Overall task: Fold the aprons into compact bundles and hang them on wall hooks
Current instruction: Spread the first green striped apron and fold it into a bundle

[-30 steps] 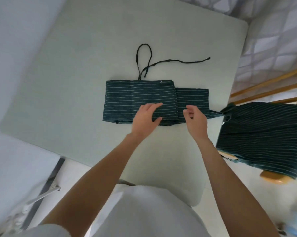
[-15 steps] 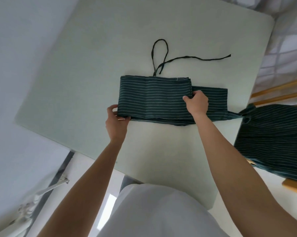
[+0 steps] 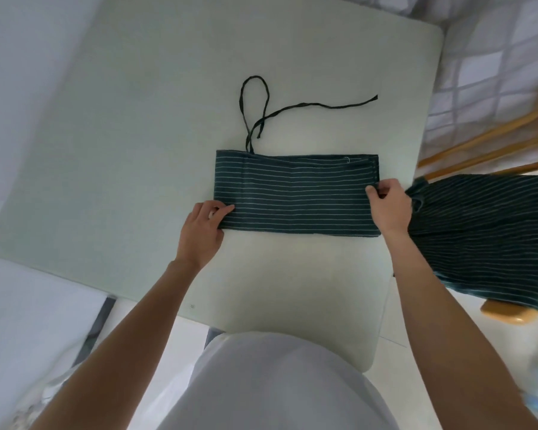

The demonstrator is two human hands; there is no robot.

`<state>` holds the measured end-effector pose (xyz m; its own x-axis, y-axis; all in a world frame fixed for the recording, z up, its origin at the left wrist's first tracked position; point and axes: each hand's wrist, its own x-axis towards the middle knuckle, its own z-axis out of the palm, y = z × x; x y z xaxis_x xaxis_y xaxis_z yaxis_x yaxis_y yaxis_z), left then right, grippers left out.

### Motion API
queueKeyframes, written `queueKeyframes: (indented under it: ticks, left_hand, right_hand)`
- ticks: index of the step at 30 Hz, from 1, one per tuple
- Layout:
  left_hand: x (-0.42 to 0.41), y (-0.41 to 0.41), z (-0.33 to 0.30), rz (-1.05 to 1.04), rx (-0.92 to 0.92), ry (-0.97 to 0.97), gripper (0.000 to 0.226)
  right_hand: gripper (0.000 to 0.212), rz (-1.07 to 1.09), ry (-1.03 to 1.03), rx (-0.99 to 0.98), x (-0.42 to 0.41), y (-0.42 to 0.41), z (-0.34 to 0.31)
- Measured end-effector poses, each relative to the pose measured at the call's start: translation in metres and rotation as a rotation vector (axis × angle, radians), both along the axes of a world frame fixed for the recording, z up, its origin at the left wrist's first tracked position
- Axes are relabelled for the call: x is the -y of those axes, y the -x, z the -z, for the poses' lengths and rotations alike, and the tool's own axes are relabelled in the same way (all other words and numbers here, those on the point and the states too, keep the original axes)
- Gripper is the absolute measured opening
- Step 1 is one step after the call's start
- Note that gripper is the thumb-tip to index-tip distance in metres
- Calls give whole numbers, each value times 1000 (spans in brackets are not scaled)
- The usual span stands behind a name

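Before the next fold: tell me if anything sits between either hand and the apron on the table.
Nothing does. The left hand already pinches the left end of the folded apron and the right hand grips its right end. The strap lies beyond the apron, out of the way.

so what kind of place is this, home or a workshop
Probably a home dining spot: a plain pale table, a wooden chair draped with a second striped apron, and a tiled floor. No workshop gear shows.

Pale table (image 3: 156, 125): folded striped apron (image 3: 295, 197), tie strings (image 3: 261, 116).
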<state>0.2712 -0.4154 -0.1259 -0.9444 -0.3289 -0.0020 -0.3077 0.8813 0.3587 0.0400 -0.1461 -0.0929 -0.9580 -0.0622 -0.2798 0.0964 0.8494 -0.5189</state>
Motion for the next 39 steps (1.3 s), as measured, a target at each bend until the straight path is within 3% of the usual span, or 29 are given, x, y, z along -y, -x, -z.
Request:
queueKeyframes:
  ticks: [5, 10, 15, 19, 21, 24, 27, 30, 35, 39]
  left_hand:
    - [-5, 4, -1, -6, 30, 27, 59]
    - [-17, 7, -2, -246, -4, -339, 60]
    - [-15, 5, -1, -78, 35, -205, 55]
    - [-11, 9, -9, -56, 125, -112, 60]
    - [-6, 19, -16, -110, 88, -142, 47]
    - [9, 50, -20, -209, -34, -284, 38]
    - [26, 90, -17, -161, -82, -305, 38]
    - [41, 115, -15, -117, 5, -263, 33]
    - [49, 85, -23, -170, 185, -218, 23]
    - [10, 42, -36, -136, 418, -488, 23]
  right_hand:
    - [23, -86, -148, -120, 2, 14, 2]
    - [22, 38, -73, -83, -1, 23, 10]
    - [20, 79, -13, -129, -6, 24, 18]
    - [50, -26, -46, -157, -3, 27, 22]
    - [57, -60, -116, -248, -4, 22, 20]
    - [42, -163, -182, -426, -4, 2, 10]
    - [33, -483, -146, -432, 9, -44, 10]
    - [42, -762, -243, -354, 21, -88, 24]
    - [35, -751, -368, -294, 9, -70, 32]
    - [47, -723, -390, -271, 8, -38, 25]
